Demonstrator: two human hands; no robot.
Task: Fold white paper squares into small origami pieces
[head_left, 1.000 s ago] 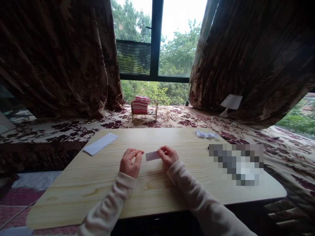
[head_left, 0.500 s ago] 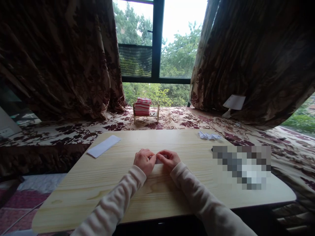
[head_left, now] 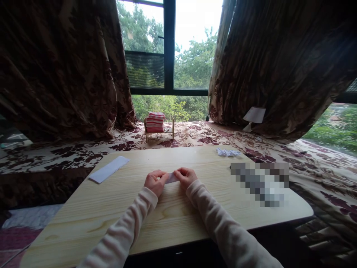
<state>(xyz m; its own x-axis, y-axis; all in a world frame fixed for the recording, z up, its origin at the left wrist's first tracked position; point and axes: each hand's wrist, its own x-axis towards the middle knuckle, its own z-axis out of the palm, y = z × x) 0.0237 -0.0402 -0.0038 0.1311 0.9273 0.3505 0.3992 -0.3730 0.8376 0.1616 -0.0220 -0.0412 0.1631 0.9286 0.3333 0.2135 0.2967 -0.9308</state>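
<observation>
Between my two hands, just above the middle of the table, is a small folded strip of white paper (head_left: 171, 178). My left hand (head_left: 155, 182) pinches its left end between thumb and fingers. The right end is pinched by my right hand (head_left: 185, 177). Part of the strip is hidden behind my fingers. On the left of the table lies a flat stack of white paper strips (head_left: 109, 169). Several small folded white paper pieces (head_left: 228, 152) sit in a row near the far right edge.
The pale wooden table (head_left: 134, 223) has rounded corners. A blurred-out object (head_left: 256, 184) lies on its right side. Behind it, on a flowered cloth, stand a small rack (head_left: 159, 135) with folded striped cloths (head_left: 155, 122) and a white lamp (head_left: 254, 115).
My hands have drawn slightly apart, and more of the paper strip shows between them. The whole view has shifted, so things appear further left.
</observation>
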